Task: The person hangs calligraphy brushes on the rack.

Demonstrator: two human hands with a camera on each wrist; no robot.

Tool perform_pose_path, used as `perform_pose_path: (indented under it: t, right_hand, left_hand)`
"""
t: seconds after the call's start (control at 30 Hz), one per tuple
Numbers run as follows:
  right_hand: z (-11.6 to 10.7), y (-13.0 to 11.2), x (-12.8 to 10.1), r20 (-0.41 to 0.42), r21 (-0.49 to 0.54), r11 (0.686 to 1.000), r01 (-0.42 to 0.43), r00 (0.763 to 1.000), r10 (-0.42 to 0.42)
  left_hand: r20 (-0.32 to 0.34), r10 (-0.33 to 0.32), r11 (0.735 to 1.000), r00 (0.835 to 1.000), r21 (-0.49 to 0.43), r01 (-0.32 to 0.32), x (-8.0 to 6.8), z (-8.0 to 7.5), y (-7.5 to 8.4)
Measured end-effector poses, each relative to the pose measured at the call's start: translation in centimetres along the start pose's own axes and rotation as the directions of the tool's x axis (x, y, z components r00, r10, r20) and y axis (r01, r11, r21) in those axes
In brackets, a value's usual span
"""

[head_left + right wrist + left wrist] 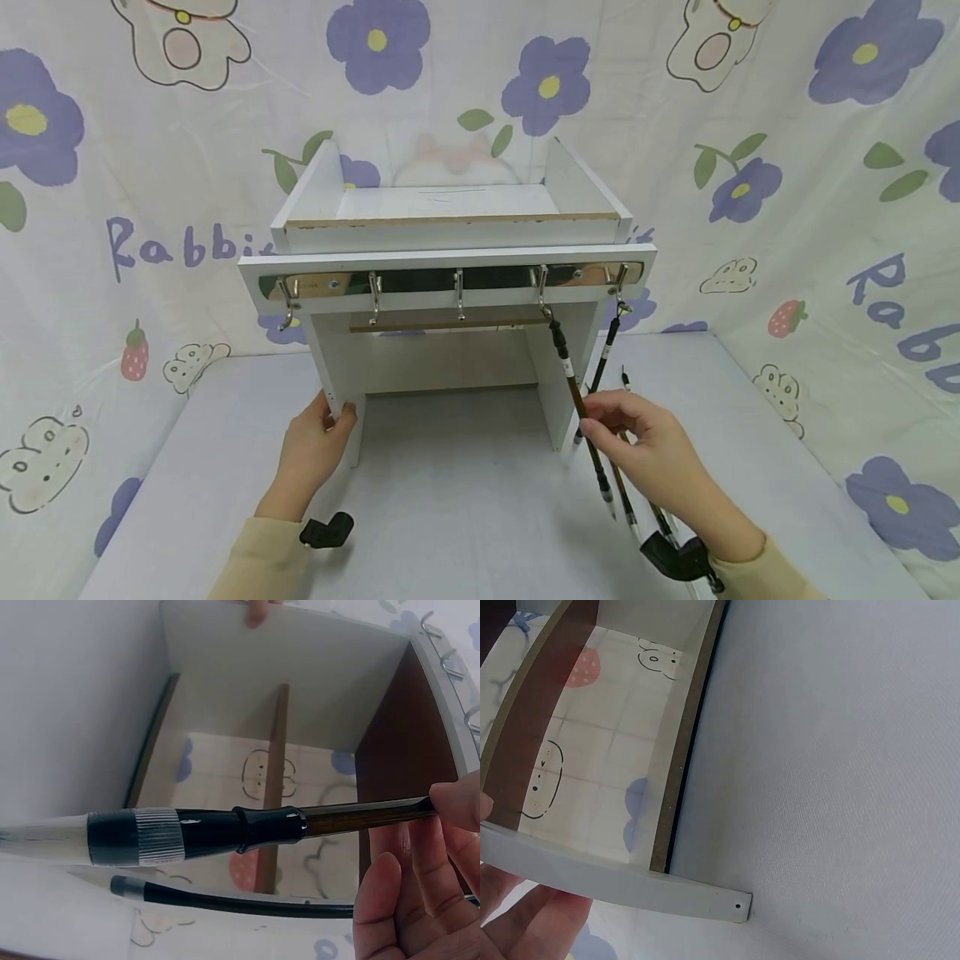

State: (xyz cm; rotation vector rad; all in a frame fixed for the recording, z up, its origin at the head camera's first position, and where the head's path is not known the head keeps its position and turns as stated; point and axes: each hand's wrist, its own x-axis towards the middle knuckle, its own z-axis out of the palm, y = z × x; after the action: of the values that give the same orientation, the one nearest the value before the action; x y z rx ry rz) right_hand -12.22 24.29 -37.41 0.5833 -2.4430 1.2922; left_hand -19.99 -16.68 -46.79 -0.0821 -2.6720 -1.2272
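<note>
While the left hand (311,446) grips the small white wooden shelf's (450,250) front leg, the right hand (648,458) pinches a dark-handled calligraphy brush (577,400) already hanging from the fourth metal hook (540,287), another beside it, three hooks bare.

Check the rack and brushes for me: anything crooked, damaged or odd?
One oddity: the brush on the fourth hook hangs slanted, not plumb, because the right hand pinches its shaft. Its neighbour also leans. The left hand holds the rack's leg. No damage shows.
</note>
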Motion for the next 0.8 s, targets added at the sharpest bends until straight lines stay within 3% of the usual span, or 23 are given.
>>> perform_pose_path:
  t: [0.8]
  right_hand:
    - [0.42, 0.63, -0.06, 0.016, 0.030, 0.999, -0.037, 0.999, 0.037]
  left_hand:
    - [0.012, -0.009, 1.000, 1.000, -0.009, 0.009, -0.07, -0.14, 0.14]
